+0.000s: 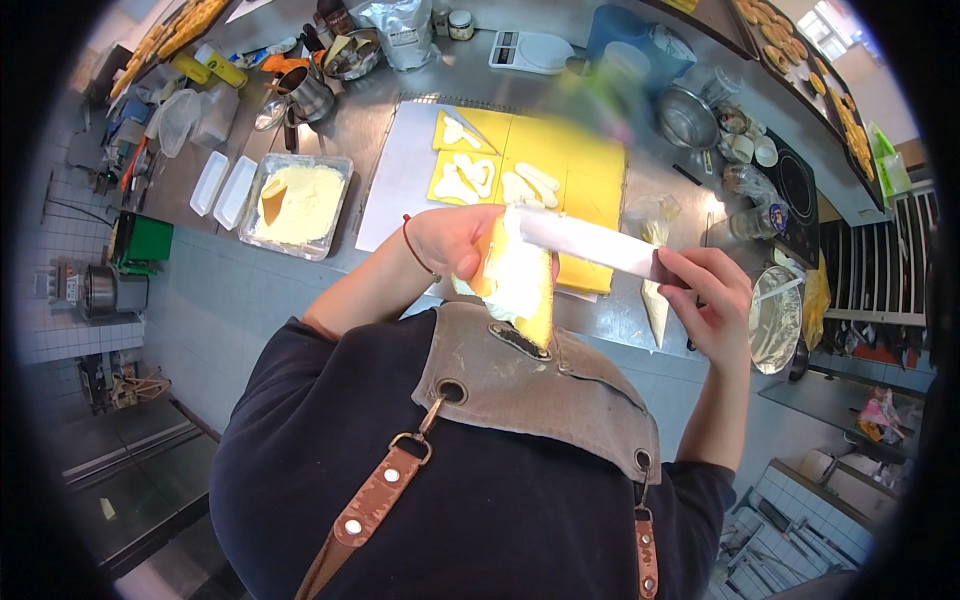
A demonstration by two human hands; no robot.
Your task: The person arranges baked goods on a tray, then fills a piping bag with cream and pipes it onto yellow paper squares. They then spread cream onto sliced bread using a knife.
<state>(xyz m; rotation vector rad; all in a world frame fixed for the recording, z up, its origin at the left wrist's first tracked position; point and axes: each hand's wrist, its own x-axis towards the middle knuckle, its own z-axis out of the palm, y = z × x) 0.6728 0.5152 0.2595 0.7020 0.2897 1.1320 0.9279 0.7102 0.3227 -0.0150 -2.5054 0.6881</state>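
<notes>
A folded piece of yellow sponge cake (536, 326) is in my left hand (454, 240), held close to the apron's bib. Thick white cream (516, 281) shows along its side, partly washed out by glare. My right hand (709, 289) grips one end of a flat, pale spreading blade (592, 238); its far end touches the cream. Beyond my hands, a yellow sponge sheet (592, 195) cut into rectangles lies on white paper (397, 161). Several of its pieces carry strokes of piped cream (465, 178). Right of the sheet lies a filled piping bag (656, 300).
To the left, a clear tub (330, 244) of pale crumbs or powder holds one cake piece (274, 206), beside two white trays (236, 193). A cream-smeared bowl (776, 322) stands at the right edge. Farther back are a scale (536, 52) and a metal jug (306, 94).
</notes>
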